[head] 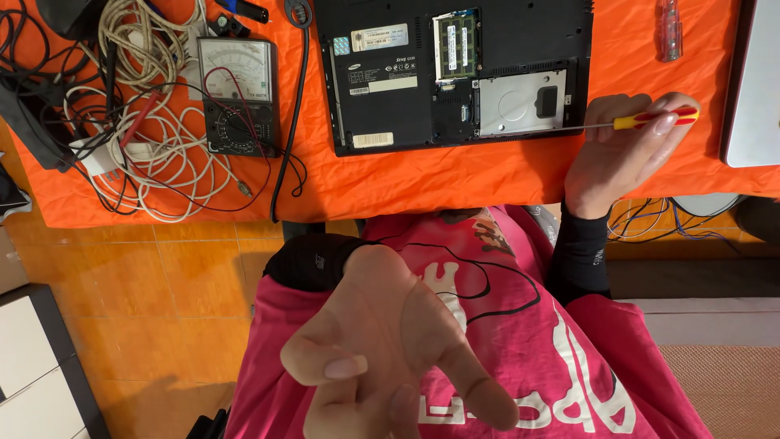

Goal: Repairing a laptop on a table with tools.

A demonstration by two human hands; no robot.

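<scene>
Gripping a slim screwdriver (605, 124) with a yellow-and-red handle, right hand (621, 150) at about 2 o'clock in the view, fingers clenched round the handle, thin metal shaft pointing toward 9 o'clock and reaching over the open bay of an upturned black laptop (455, 73). Lying bottom-up on the orange-covered bench (455, 175), that laptop at 12 o'clock, its cover panel off, a silver drive caddy (520, 102) exposed just beside the shaft's tip, green memory sticks (457, 42) above the caddy. Held up close to the camera at 6 o'clock, left hand (390, 349), palm open and released, fingers loosely spread, grasping nothing, well apart from the laptop. Resting at 10 o'clock on the bench, an analogue multimeter (240, 93) with red and black leads, beside a tangle of white and beige cables (154, 122). Lying at 1 o'clock near the far edge, a second screwdriver (669, 28) with a clear handle. Showing at 3 o'clock, the grey edge of another closed laptop (756, 81). Below the bench, a pink printed shirt (520, 341) with black sleeves, and an orange tiled floor (162, 301) at 8 o'clock.
</scene>
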